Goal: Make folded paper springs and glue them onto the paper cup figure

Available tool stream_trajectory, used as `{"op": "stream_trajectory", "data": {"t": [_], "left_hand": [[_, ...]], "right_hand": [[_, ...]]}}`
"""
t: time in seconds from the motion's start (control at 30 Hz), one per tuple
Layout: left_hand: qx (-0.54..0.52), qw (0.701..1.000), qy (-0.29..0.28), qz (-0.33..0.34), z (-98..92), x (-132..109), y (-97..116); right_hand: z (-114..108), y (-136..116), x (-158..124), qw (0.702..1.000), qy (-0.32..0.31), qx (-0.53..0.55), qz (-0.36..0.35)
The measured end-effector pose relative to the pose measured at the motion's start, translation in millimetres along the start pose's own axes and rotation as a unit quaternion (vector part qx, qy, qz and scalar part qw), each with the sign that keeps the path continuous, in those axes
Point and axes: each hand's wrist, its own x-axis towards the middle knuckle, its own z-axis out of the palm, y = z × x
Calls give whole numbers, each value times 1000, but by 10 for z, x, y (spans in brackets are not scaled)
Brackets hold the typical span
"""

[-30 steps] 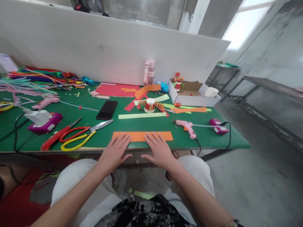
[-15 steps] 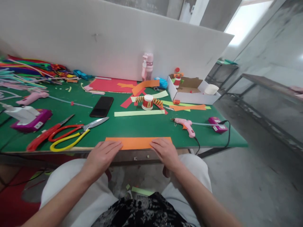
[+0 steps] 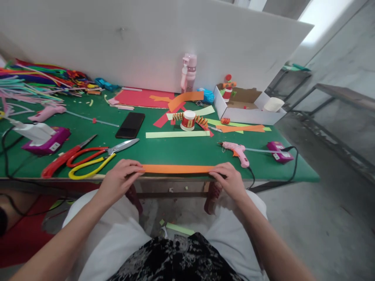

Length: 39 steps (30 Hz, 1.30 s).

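Note:
An orange paper strip [image 3: 177, 169] stretches between my hands at the table's front edge; it looks narrow and flat. My left hand [image 3: 121, 177] pinches its left end between thumb and fingers. The right end is gripped the same way by my right hand [image 3: 228, 177]. Beyond the strip lies a pale green paper strip [image 3: 177, 134]. Behind that stands a small red and white paper cup [image 3: 188, 121] with pleated orange and yellow paper pieces on both sides. A pink glue gun [image 3: 236, 151] rests to the right of the strip.
Scissors [image 3: 102, 156], a red-handled cutting tool [image 3: 63, 158] and a black phone [image 3: 130, 125] lie on the left. Purple power blocks [image 3: 280, 152] sit at both sides. A white box [image 3: 249, 111], a pink bottle [image 3: 189, 74] and colourful pipe cleaners [image 3: 43, 80] are at the back.
The orange paper was lying wide and flat under my hands; now it shows as a narrower strip, pinched at both ends. My hands have moved farther apart, and the view has shifted slightly.

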Motion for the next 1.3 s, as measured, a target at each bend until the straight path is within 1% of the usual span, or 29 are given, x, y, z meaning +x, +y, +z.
{"op": "stream_trajectory", "data": {"t": [0.1, 0.23, 0.33, 0.43, 0.53, 0.63, 0.83, 0.93, 1.03, 1.17, 1.3], "left_hand": [[-13, 999, -13, -43, -21, 68, 8], [-15, 996, -37, -84, -37, 127, 26], [10, 993, -38, -108, -34, 164, 38], [47, 991, -45, -121, -25, 211, 57], [74, 987, -70, -121, -22, 259, 78], [89, 986, -92, -106, -23, 287, 82], [99, 986, -110, -78, -22, 300, 68], [101, 986, -113, -67, -23, 309, 74], [106, 984, -121, -72, -21, 318, 85], [125, 980, -129, -92, -8, 323, 97], [135, 977, -130, -100, 2, 327, 109]], "right_hand": [[-17, 14, 38, 999, -2, -8, 36], [-35, 16, 113, 997, -15, -9, 80], [-43, -2, 169, 994, -32, -36, 102], [-47, -21, 202, 991, -51, -64, 109], [-51, -27, 216, 988, -62, -82, 113], [-57, -26, 229, 987, -70, -92, 108], [-52, -31, 264, 981, -92, -130, 107], [-42, -29, 274, 979, -93, -151, 102], [-39, -30, 279, 978, -94, -160, 100], [-37, -44, 287, 974, -100, -166, 115], [-18, -52, 282, 974, -88, -172, 116]]}}
